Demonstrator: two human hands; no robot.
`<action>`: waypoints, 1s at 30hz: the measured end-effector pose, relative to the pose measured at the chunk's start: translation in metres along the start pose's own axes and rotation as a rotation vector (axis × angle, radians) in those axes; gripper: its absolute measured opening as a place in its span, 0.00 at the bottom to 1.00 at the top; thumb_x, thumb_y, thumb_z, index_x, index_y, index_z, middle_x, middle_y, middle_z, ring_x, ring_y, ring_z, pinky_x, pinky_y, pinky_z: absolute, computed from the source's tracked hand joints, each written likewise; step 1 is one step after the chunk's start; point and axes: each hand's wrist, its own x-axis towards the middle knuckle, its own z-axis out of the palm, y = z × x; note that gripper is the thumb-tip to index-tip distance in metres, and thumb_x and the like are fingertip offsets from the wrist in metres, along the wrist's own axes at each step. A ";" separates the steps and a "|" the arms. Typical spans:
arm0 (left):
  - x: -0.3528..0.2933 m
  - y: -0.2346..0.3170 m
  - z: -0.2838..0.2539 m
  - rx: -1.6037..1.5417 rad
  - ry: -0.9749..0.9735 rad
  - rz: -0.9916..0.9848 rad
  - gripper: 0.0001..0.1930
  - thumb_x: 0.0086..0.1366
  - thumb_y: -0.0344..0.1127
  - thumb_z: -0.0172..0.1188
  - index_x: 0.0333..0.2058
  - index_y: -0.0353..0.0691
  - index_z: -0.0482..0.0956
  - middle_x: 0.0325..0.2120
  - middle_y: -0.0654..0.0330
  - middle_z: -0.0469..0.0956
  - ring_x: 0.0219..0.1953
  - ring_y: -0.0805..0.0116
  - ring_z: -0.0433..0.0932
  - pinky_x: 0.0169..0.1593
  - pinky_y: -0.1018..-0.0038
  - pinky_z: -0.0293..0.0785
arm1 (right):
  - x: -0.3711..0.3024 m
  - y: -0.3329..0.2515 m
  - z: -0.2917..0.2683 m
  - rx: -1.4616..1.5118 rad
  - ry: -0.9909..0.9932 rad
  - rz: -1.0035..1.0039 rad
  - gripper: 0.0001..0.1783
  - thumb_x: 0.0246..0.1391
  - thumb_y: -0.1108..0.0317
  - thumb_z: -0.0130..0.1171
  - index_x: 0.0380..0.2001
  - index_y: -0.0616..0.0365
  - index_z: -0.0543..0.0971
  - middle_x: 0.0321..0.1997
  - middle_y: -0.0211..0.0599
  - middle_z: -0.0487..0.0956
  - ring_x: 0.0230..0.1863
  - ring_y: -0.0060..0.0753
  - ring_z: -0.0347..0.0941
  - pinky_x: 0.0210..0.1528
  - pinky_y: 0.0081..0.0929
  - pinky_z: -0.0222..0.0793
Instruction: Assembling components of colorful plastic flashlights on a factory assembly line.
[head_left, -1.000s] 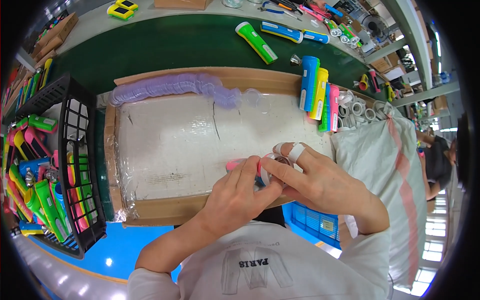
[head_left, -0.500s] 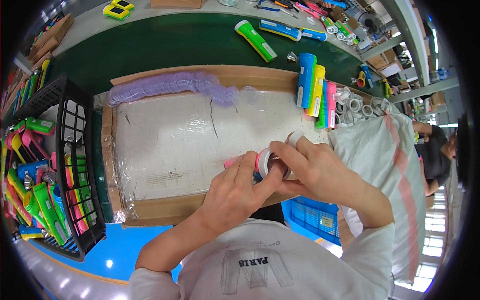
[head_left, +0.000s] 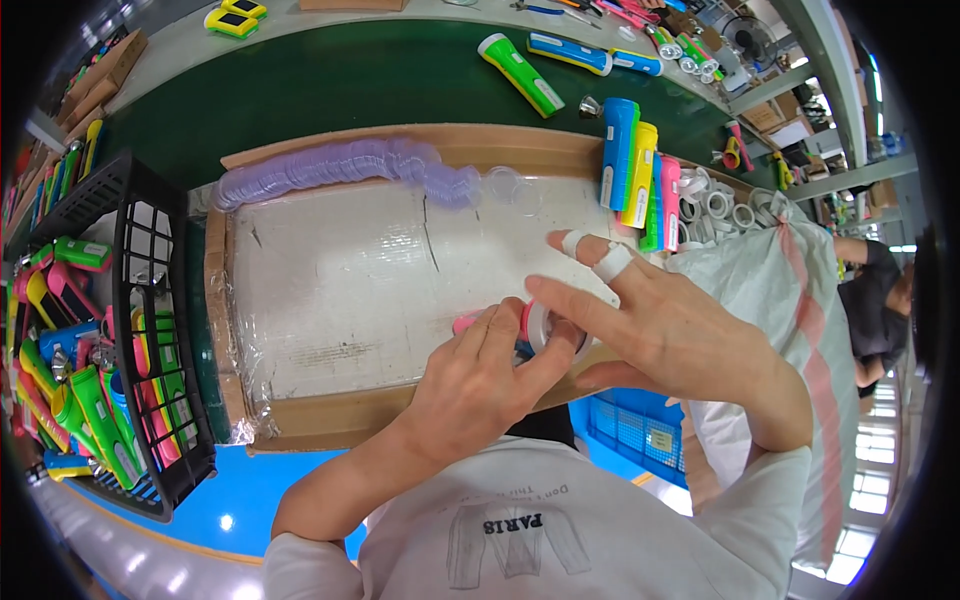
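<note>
my left hand (head_left: 472, 380) is clamped around a white-rimmed pink flashlight (head_left: 537, 327). my right hand (head_left: 655, 325) is positioned just beside it, fingers visibly spread apart.

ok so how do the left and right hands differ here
The left hand curls around a pink flashlight, while the right hand is spread open beside it. The right hand wears white bands; none show on the left hand. Both hands show their backs.

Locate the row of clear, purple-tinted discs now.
In the head view, the disc row lies mostly left of centre along the far side of the cardboard tray, right of the black plastic crate.
</note>
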 end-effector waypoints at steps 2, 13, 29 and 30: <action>0.000 0.000 0.000 -0.004 -0.017 -0.001 0.19 0.53 0.30 0.62 0.46 0.46 0.76 0.37 0.45 0.75 0.36 0.57 0.81 0.30 0.72 0.80 | -0.004 0.006 0.015 0.111 -0.046 -0.072 0.27 0.45 0.64 0.68 0.49 0.58 0.71 0.37 0.46 0.74 0.29 0.48 0.76 0.30 0.37 0.75; 0.006 0.007 0.002 -0.051 0.008 -0.042 0.19 0.49 0.26 0.63 0.43 0.44 0.79 0.39 0.49 0.73 0.34 0.58 0.80 0.33 0.71 0.80 | -0.020 0.006 0.033 0.126 0.043 0.186 0.29 0.46 0.58 0.69 0.45 0.64 0.70 0.30 0.46 0.77 0.31 0.47 0.77 0.27 0.37 0.74; 0.021 -0.016 0.012 -0.200 -0.007 -0.072 0.22 0.48 0.26 0.63 0.45 0.45 0.79 0.35 0.51 0.76 0.34 0.58 0.80 0.33 0.68 0.79 | -0.009 0.028 0.035 -0.027 0.173 0.143 0.24 0.50 0.53 0.65 0.39 0.63 0.74 0.29 0.45 0.73 0.26 0.46 0.75 0.25 0.34 0.71; 0.021 -0.016 0.011 -0.213 -0.036 -0.086 0.21 0.48 0.25 0.63 0.44 0.45 0.79 0.36 0.53 0.76 0.34 0.59 0.79 0.32 0.68 0.79 | -0.008 0.035 0.039 -0.023 0.179 0.142 0.24 0.50 0.53 0.65 0.39 0.63 0.74 0.29 0.45 0.73 0.26 0.46 0.75 0.25 0.34 0.71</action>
